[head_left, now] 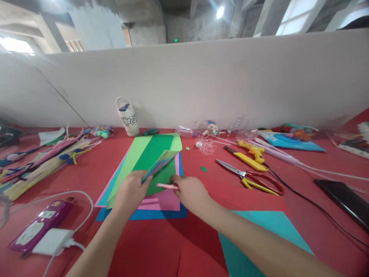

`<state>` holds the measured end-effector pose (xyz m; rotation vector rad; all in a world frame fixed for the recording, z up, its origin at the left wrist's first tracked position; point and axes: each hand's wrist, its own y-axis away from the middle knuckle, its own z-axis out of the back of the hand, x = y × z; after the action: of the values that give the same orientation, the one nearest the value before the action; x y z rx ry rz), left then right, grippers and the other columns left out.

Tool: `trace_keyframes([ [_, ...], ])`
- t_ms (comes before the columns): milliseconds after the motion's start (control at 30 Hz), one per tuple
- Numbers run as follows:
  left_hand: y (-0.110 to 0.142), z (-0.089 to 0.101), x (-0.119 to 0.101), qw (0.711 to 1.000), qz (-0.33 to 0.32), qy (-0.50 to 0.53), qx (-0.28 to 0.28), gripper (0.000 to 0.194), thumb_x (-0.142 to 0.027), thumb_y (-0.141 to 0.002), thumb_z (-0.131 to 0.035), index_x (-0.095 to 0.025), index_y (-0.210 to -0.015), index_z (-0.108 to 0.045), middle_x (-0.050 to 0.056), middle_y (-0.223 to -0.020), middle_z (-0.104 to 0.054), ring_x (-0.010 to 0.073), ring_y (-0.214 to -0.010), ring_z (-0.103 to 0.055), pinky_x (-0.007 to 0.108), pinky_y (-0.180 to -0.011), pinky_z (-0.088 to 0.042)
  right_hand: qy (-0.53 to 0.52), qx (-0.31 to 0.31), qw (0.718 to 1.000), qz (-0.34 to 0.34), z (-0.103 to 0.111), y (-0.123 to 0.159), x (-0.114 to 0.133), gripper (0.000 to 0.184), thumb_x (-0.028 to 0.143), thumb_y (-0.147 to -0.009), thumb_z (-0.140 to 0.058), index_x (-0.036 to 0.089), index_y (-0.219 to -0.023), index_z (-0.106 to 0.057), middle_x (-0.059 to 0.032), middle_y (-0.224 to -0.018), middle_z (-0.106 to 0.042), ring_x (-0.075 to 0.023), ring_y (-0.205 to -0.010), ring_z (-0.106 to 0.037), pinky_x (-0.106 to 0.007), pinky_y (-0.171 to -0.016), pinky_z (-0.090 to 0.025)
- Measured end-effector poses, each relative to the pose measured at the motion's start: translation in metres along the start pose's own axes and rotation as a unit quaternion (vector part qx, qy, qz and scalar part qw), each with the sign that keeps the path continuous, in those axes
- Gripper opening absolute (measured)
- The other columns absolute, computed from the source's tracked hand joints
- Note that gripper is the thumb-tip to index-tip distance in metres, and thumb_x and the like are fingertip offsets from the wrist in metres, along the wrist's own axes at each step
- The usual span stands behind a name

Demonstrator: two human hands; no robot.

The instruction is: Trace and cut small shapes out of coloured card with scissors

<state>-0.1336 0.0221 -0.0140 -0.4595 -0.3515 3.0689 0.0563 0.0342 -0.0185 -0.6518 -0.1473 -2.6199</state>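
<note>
From the paper stack [157, 154], the bottle [128, 119] stands at eleven o'clock, the scissors [242, 174] at three. The power strip [43, 222] sits at eight.

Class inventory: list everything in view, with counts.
paper stack: several, multicoloured, centre
lifted sheet: 1, blue/green, centre
stick: 1, pink, centre
loose sheet: 1, teal, front
tumbler: 1, white, back
loose stars: 2, green, centre
plastic pieces: several, clear, back
scissors: 1, red-handled, right
knife: 1, yellow, right
glue gun: 1, yellow, right
power strip: 1, purple, left
charger: 1, white, left
slab: 1, black, right
craft stems: many, multicoloured, left
table: 1, red, beneath
partition: 1, white, behind
left hand: 1, bare, centre
right hand: 1, bare, centre
</note>
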Motion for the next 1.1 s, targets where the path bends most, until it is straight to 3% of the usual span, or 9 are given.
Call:
trace_keyframes([
  [133,-0.001,0.001,0.002,1.000,0.012,0.009,-0.010,0.031,-0.036,-0.090,-0.040,-0.021,-0.085,-0.066,0.006,-0.081,-0.067,0.0226,-0.082,-0.062,0.028,-0.071,-0.044,-0.175,0.019,0.979,-0.107,0.012,-0.016,-0.003,0.015,0.014,-0.089,-0.050,0.014,-0.096,-0.064,-0.0016,-0.074,-0.064,-0.0139,-0.063,-0.061,-0.022,-0.051,-0.042],
  [300,-0.002,0.003,0.003,1.000,0.013,0.018,-0.011,0.031,-0.036,-0.090,-0.040,-0.020,-0.084,-0.066,0.006,-0.080,-0.067,0.0226,-0.080,-0.062,0.029,-0.070,-0.044,-0.326,0.066,0.921,-0.204,0.014,-0.031,-0.005,0.029,0.031,-0.094,-0.054,0.015,-0.118,-0.055,-0.0068,-0.107,-0.062,-0.0176,-0.083,-0.064,-0.036,-0.070,-0.055],
  [433,0.000,0.003,0.001,1.000,0.003,0.024,-0.002,0.030,-0.036,-0.090,-0.041,-0.020,-0.088,-0.067,0.006,-0.083,-0.068,0.0229,-0.084,-0.061,0.029,-0.073,-0.044,-0.365,0.086,0.900,-0.223,0.010,-0.030,-0.003,0.029,0.029,-0.092,-0.056,0.016,-0.118,-0.056,-0.0081,-0.115,-0.061,-0.0209,-0.094,-0.063,-0.040,-0.078,-0.054],
  [600,-0.001,0.003,0.001,1.000,0.014,0.025,0.006,0.031,-0.037,-0.089,-0.042,-0.019,-0.090,-0.067,0.007,-0.083,-0.068,0.0237,-0.083,-0.063,0.029,-0.070,-0.044,-0.344,0.056,0.912,-0.215,0.006,-0.027,-0.006,0.031,0.030,-0.093,-0.055,0.016,-0.120,-0.054,-0.0081,-0.114,-0.061,-0.0202,-0.091,-0.063,-0.039,-0.076,-0.055],
  [700,-0.001,0.003,0.001,0.999,0.022,0.024,0.010,0.031,-0.039,-0.089,-0.043,-0.019,-0.086,-0.066,0.007,-0.080,-0.068,0.0235,-0.080,-0.063,0.029,-0.067,-0.043,-0.283,0.067,0.941,-0.173,0.008,-0.025,-0.010,0.025,0.031,-0.093,-0.055,0.014,-0.113,-0.058,-0.0056,-0.103,-0.064,-0.0164,-0.080,-0.064,-0.034,-0.068,-0.055],
  [800,-0.002,0.004,0.000,0.999,0.030,0.021,0.009,0.032,-0.040,-0.089,-0.043,-0.019,-0.077,-0.064,0.006,-0.074,-0.066,0.0227,-0.075,-0.062,0.029,-0.063,-0.041,-0.184,0.074,0.976,-0.095,0.013,-0.015,-0.012,0.014,0.022,-0.092,-0.055,0.012,-0.089,-0.064,-0.0016,-0.076,-0.065,-0.0125,-0.063,-0.061,-0.025,-0.056,-0.048],
  [900,-0.002,0.003,0.000,0.999,0.035,0.022,0.010,0.032,-0.040,-0.088,-0.043,-0.019,-0.075,-0.063,0.006,-0.073,-0.066,0.0220,-0.073,-0.063,0.028,-0.062,-0.041,-0.059,0.055,0.997,0.017,0.014,0.005,-0.012,0.010,0.015,-0.083,-0.058,0.013,-0.078,-0.066,-0.0055,-0.075,-0.066,-0.0169,-0.068,-0.061,-0.025,-0.054,-0.039],
  [967,-0.002,0.002,0.000,0.999,0.033,0.024,0.013,0.030,-0.039,-0.088,-0.044,-0.019,-0.078,-0.065,0.006,-0.076,-0.068,0.0221,-0.075,-0.063,0.028,-0.064,-0.042,0.022,0.058,0.993,0.105,0.011,0.021,-0.012,0.009,0.018,-0.080,-0.061,0.014,-0.085,-0.068,-0.0091,-0.090,-0.067,-0.0206,-0.075,-0.062,-0.027,-0.056,-0.038],
  [1100,-0.001,0.002,-0.001,0.999,0.034,0.023,0.009,0.030,-0.039,-0.087,-0.045,-0.018,-0.085,-0.066,0.007,-0.081,-0.069,0.0232,-0.079,-0.064,0.028,-0.066,-0.043,0.152,0.077,0.961,0.219,-0.003,0.041,-0.012,0.022,0.007,-0.085,-0.050,0.010,-0.100,-0.066,-0.0135,-0.099,-0.066,-0.0197,-0.063,-0.063,-0.028,-0.047,-0.034],
])
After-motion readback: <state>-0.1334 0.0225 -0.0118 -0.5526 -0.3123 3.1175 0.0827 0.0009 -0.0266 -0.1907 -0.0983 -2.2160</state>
